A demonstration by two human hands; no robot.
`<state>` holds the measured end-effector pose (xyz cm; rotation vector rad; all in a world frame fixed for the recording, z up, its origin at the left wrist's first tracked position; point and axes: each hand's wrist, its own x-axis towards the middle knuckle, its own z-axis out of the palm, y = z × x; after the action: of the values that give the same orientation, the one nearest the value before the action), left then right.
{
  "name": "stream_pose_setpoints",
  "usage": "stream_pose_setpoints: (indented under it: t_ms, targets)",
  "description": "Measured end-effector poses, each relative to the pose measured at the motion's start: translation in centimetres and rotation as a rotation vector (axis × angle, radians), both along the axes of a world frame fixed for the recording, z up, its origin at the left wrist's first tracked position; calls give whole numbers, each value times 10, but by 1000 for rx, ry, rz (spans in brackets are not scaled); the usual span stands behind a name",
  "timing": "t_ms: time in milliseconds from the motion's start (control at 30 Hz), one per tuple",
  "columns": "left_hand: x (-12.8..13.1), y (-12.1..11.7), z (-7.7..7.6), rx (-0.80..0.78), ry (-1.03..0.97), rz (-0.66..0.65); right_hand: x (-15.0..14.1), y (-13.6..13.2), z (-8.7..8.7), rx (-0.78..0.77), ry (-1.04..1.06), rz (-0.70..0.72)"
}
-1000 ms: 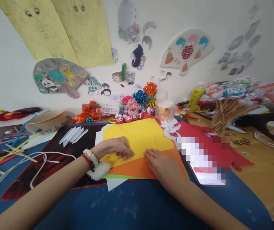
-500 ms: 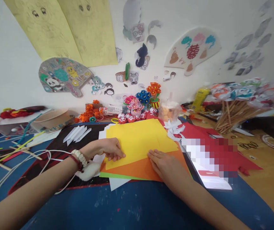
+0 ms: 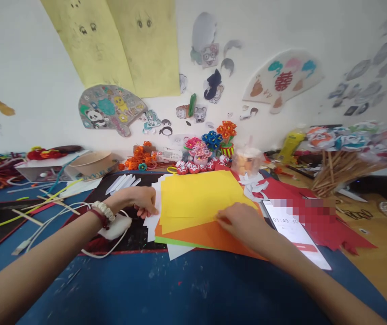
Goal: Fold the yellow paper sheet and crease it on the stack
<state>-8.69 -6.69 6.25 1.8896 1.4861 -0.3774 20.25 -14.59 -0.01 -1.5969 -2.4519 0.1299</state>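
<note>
A stack of yellow paper [image 3: 196,194] lies in front of me, over orange paper [image 3: 227,235] and a green sheet [image 3: 183,243]. White paper [image 3: 152,225] sticks out at the left and below. My left hand [image 3: 145,201] is curled at the left edge of the white paper; what its fingertips hold, if anything, is hidden. Near the lower right of the yellow paper, my right hand [image 3: 239,220] has its fingers bent and pressed together on the sheet's edge.
A lit phone [image 3: 298,239] lies right of the stack, beside red paper [image 3: 335,230]. Folded white strips [image 3: 122,183] and a white cable [image 3: 41,230] are at the left. Craft flowers [image 3: 200,151] and a drink cup [image 3: 247,160] stand behind.
The view has turned left. My left hand has moved leftward off the yellow paper to the white paper's edge. My right hand has gone from lying flat to bent fingers.
</note>
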Motion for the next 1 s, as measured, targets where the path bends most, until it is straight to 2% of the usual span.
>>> stream_pose_setpoints:
  t_ms: [100, 133, 167, 233, 300, 333, 400, 500, 733, 1000]
  targets:
    - [17, -14, 6, 313, 23, -21, -14, 17, 17, -39, 96, -80]
    - [25, -20, 3, 415, 28, -28, -18, 24, 20, -114, 151, -81]
    - [34, -26, -2, 501, 32, -39, -23, 32, 21, -270, 203, -60]
    - [50, -35, -16, 607, 38, -75, -30, 47, 20, -689, 322, 43]
    - [59, -41, -32, 649, 41, -111, -34, 59, 16, -932, 387, 59]
    - [61, -42, -40, 656, 41, -126, -35, 63, 13, -984, 397, 55]
    - [59, -40, -50, 662, 35, -148, -35, 69, 10, -1025, 396, 42]
    - [54, -35, -56, 668, 26, -169, -32, 72, 7, -1064, 395, 42]
    - [54, -33, -60, 675, 53, -174, -16, 72, 5, -1107, 413, 18]
    - [55, -33, -58, 671, 68, -202, 22, 66, 4, -1093, 434, -86]
